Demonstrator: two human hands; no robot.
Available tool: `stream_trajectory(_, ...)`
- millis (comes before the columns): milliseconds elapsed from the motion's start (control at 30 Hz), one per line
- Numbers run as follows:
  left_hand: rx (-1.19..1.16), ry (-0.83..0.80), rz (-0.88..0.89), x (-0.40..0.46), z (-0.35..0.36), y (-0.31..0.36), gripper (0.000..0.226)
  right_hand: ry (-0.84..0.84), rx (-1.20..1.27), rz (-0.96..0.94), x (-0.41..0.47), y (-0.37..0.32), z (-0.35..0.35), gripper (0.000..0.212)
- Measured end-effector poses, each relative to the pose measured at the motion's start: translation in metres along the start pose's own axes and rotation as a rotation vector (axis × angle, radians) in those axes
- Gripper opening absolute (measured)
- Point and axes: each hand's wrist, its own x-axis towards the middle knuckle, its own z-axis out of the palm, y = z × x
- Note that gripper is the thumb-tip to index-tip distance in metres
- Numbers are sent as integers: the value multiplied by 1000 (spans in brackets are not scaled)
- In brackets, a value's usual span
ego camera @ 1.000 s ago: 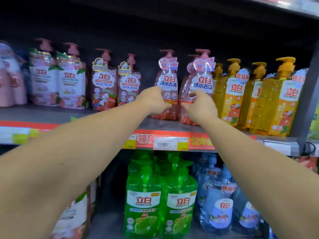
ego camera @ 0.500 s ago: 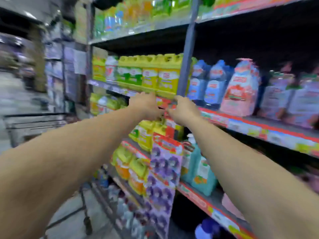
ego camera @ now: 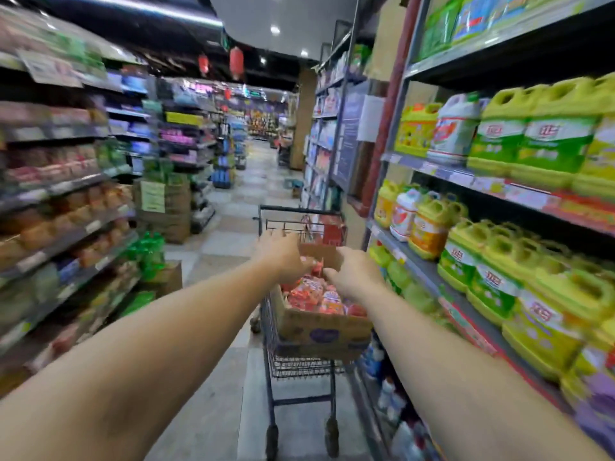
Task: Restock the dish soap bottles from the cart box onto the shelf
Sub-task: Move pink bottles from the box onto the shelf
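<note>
A dark wire cart (ego camera: pixel 299 364) stands in the aisle ahead of me, close to the right shelving. In it sits an open cardboard box (ego camera: pixel 316 327) holding several red and pink dish soap bottles (ego camera: pixel 312 296). Both my arms stretch out over the box. My left hand (ego camera: pixel 281 256) hovers above the bottles at the box's far left, fingers curled down and apart. My right hand (ego camera: pixel 354 272) hangs over the right side, fingers pointing down toward the bottles. Neither hand holds anything that I can see. The fingertips are partly hidden behind the hands.
The right shelving (ego camera: pixel 466 301) carries yellow-green detergent jugs (ego camera: pixel 532 141) on several levels, right beside the cart. Shelves of blurred goods (ego camera: pixel 66 211) line the left. Stacked cartons (ego camera: pixel 166 211) stand at the left aisle side. The tiled aisle floor (ego camera: pixel 253 194) runs ahead.
My view has swung left, from the shelf of pink pump bottles to the aisle and cart. Both hands left the shelf bottles and now reach over the cart box.
</note>
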Motion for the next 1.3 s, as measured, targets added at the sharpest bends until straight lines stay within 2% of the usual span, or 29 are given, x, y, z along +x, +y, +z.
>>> stream_trajectory(133, 56, -55, -6, 57, 54, 0, 74, -49, -35, 43, 69, 38, 46, 59)
stream_trajectory(400, -30, -223, -127, 187, 153, -1, 71, -200, 4, 172, 197, 127, 112, 62)
stream_trajectory(667, -274, -444, -250, 289, 271, -27, 77, -351, 6, 234, 286, 162, 190, 61)
stream_trajectory(867, -539, -680, -295, 358, 368, -55, 97, -477, 113, 410, 348, 182, 265, 66)
stream_trajectory(1000, -651, -835, -395, 393, 489, -86, 115, -536, 220, 562, 379, 178, 310, 62)
stream_trajectory(1067, -656, -901, -408, 398, 519, -91, 104, -549, 253, 596, 395, 174, 328, 64)
stream_trajectory(1133, -666, -979, -357, 400, 463, -79, 84, -562, 267, 629, 409, 173, 344, 67)
stream_trajectory(1200, -715, -1039, -415, 402, 439, -76, 59, -593, 282, 644, 417, 171, 356, 72)
stream_trajectory(1267, -733, -1100, -467, 405, 439, -76, 55, -626, 312, 680, 424, 170, 366, 72)
stream_trajectory(1300, -757, -1135, -459, 406, 442, -78, 60, -632, 336, 698, 427, 171, 372, 67)
